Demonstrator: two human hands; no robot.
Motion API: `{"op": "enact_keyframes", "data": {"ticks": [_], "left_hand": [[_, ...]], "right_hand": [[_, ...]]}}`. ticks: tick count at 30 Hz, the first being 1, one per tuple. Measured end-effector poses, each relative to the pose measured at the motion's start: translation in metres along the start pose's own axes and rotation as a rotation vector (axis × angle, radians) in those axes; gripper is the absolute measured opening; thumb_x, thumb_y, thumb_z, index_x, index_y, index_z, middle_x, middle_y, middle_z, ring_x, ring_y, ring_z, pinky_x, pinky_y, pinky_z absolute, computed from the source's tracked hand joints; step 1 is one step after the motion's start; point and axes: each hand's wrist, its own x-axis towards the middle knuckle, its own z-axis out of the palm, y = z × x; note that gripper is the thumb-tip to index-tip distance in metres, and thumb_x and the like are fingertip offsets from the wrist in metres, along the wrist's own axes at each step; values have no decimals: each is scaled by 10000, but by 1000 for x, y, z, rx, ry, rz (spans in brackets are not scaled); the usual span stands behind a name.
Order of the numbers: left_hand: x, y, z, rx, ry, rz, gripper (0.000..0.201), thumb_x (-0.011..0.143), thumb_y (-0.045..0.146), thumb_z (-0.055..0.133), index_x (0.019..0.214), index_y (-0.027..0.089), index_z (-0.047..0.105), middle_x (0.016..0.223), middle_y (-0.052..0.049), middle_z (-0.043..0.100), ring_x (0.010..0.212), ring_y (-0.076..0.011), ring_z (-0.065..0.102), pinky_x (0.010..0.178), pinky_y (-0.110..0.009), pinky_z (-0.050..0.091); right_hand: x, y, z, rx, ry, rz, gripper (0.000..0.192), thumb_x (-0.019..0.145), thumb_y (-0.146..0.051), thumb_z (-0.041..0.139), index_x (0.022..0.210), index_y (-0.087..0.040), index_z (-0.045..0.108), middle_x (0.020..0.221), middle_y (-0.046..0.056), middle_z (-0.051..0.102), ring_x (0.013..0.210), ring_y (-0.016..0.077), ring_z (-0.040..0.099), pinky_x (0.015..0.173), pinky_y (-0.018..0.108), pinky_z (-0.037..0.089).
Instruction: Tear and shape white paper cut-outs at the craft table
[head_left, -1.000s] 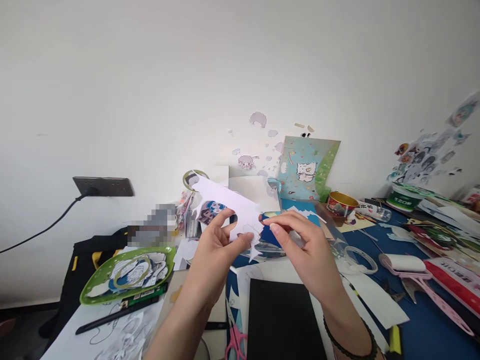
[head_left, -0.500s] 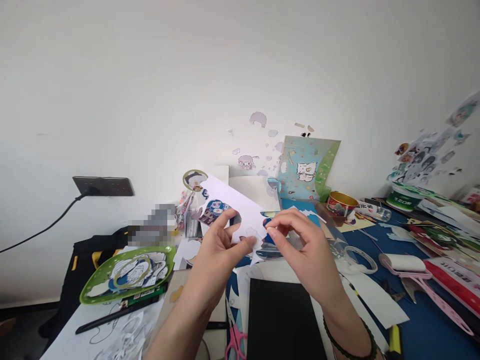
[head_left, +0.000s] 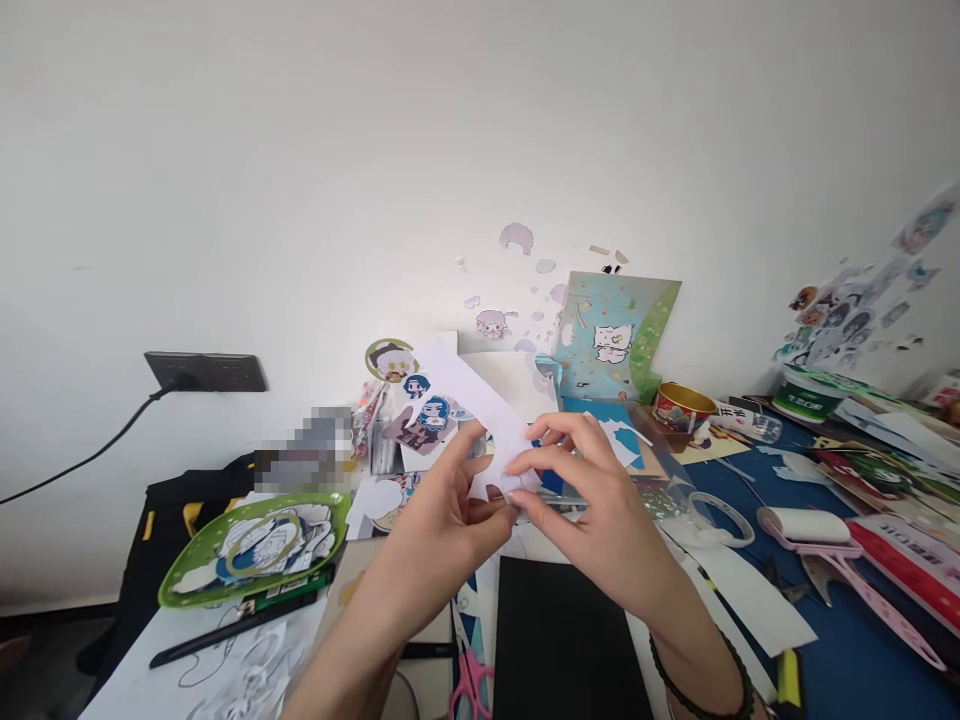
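Note:
Between my hands, above the desk, is a white paper sheet with cut-out gaps along its edge. My left hand is closed on its lower left part, thumb near the bottom corner. My right hand pinches the same sheet at its lower right, fingertips close to my left thumb. What lies right between the fingertips is partly hidden. Below the hands lie a black rectangular board and pink-handled scissors. Behind the sheet, stickers of a blue-haired figure are visible.
A green tray of paper cut-outs stands at left, beside a black cutter. To the right are a tape roll, a pink lint roller, a gold tin and a green-labelled tub. An illustrated board leans on the wall.
My right hand has moved left and slightly down, and now pinches the sheet's lower corner beside my left thumb. The sheet has tilted a little more steeply.

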Motion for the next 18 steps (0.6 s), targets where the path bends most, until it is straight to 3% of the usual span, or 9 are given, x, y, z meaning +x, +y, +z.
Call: {"op": "enact_keyframes", "data": {"ticks": [3,6,11,15,18], "left_hand": [[2,-6,-1,81,-32,92,514,766,139,614,1240,303,501,1046,-28,594,853,-150,577,654,-220,497],[4,-9,-1,116,24,168,453,764,151,614,1187,298,551,1023,-32,574,1022,-186,541,696,-206,514],[4,-4,1,110,182,202,712,759,210,663,1383,358,352,984,-6,573,789,-120,604,730,-255,542],[3,3,3,171,146,224,363,792,223,622,1154,245,607,857,-10,628,799,-135,624,775,-261,533],[2,7,4,161,99,173,253,786,227,621,1032,191,666,844,-26,665,824,-157,642,785,-275,534]], "right_hand": [[0,-3,1,-6,13,19,101,829,-124,602,826,-224,597,1025,41,537,994,195,508,834,350,435],[2,-3,3,-32,47,9,129,844,-105,577,781,-217,567,989,33,546,961,188,509,826,354,411],[4,-1,9,-62,155,-58,131,875,-101,534,814,-218,536,900,20,611,879,180,535,816,367,381],[4,-1,11,-89,217,-147,127,886,-100,516,833,-214,535,790,4,644,762,159,554,737,345,389],[5,-2,10,-80,249,-229,138,869,-67,528,854,-201,556,781,13,659,753,153,581,699,327,406]]}}
